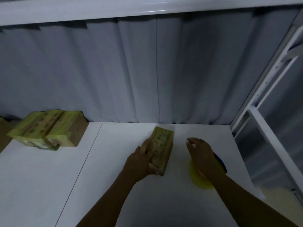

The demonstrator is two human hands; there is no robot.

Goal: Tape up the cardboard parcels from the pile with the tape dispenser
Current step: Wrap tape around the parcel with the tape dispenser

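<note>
A small cardboard parcel (163, 145) lies on the white table (114, 177), its long side running away from me. My left hand (144, 159) grips its near left end, fingers curled over the top. My right hand (200, 153) hovers to the right of the parcel, fingers loosely bent, above the tape dispenser (219, 163) with its blue body and yellow tape roll (196, 179). Whether the right hand holds the dispenser is hidden by the hand itself. At the far left sits a pile of parcels (47, 128) wrapped in yellowish tape.
A grey curtain (147, 71) hangs along the table's far edge. A white metal frame (265, 128) stands at the right. A brown cardboard piece (3, 133) shows at the left edge. The scene is dim.
</note>
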